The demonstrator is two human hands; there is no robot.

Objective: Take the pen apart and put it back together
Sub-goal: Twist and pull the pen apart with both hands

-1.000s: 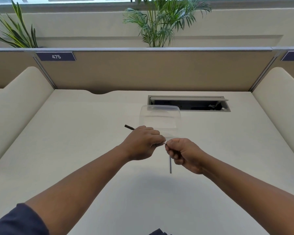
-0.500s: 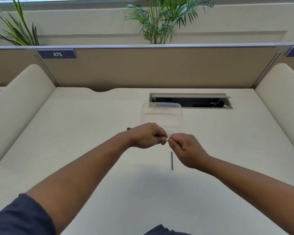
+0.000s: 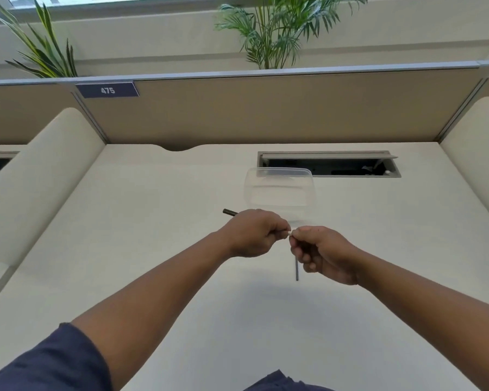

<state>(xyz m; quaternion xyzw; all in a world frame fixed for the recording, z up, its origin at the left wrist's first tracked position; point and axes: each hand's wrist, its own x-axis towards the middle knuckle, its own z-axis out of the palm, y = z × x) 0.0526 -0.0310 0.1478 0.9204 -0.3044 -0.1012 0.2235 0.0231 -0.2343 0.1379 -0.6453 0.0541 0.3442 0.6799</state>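
My left hand (image 3: 254,234) grips the dark pen barrel (image 3: 229,212), whose far end sticks out to the left past my knuckles. My right hand (image 3: 321,253) meets it fingertip to fingertip and pinches a small white piece (image 3: 290,234) at the barrel's near end. A thin grey rod (image 3: 296,268), the refill, shows below my right hand; whether it lies on the desk or hangs from my fingers I cannot tell. Both hands hover above the cream desk (image 3: 153,249).
A clear plastic container (image 3: 278,190) stands just behind my hands. Beyond it is an open cable hatch (image 3: 329,166) in the desk. A tan partition (image 3: 266,108) closes the back, with padded dividers (image 3: 40,176) at both sides.
The hands stay joined at the fingertips with only slight shifts. The barrel's far end shows further out past my left hand than half a second ago.
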